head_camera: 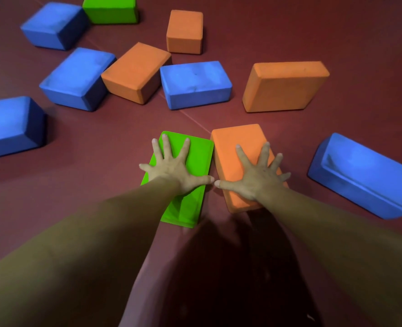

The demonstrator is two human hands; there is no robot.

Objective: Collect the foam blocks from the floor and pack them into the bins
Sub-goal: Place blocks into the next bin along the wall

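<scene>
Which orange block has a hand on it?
The nearest orange block, right hand spread flat on it; the other three lie untouched beyond.

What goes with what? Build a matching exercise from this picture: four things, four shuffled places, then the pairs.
Things
1. left hand
2. right hand
3. far green block
4. rightmost blue block

Places
a. spread flat on the near orange block
b. at the top edge of the view
c. alone near the right edge
d. spread flat on the near green block

Pairs: 1-d, 2-a, 3-b, 4-c
</scene>
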